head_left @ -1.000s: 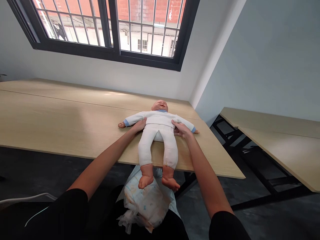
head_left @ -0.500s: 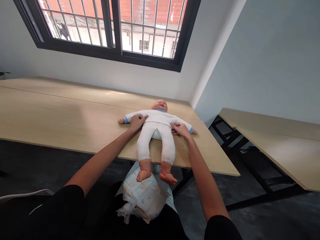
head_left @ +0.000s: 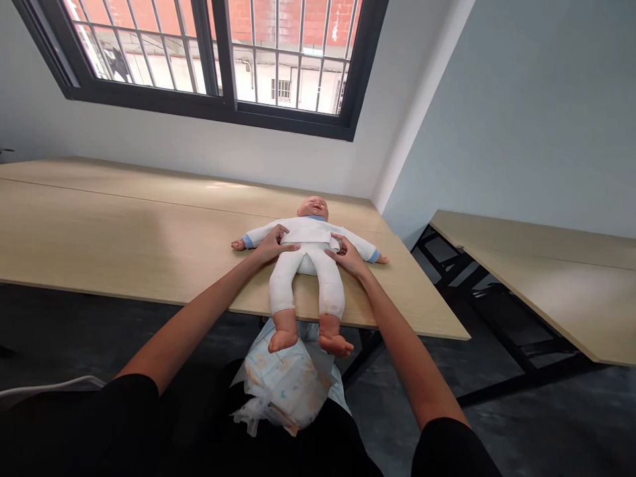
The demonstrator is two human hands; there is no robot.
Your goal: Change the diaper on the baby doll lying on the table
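Now, a doll (head_left: 312,256) on its back on a table (head_left: 149,232), feet (head_left: 334,336) past the edge
Nearest, a printed bag (head_left: 283,377) at the person's lap (head_left: 298,457); then the doll's 2 feet; then its waist, where the left hand (head_left: 271,245) rests, thumb and fingers apart, and the right hand (head_left: 352,258) touches the shirt (head_left: 308,230) hem, whether pinching it I cannot tell; beyond the head (head_left: 314,207), a barred window (head_left: 291,59).

A baby doll (head_left: 313,251) lies on its back on the desk (head_left: 149,225), arms spread wide, dressed in a long-sleeved white top (head_left: 305,230) with blue collar and cuffs, its hem rumpled. White cloth legs point nearward, slightly parted; bare feet (head_left: 285,330) overhang the edge.
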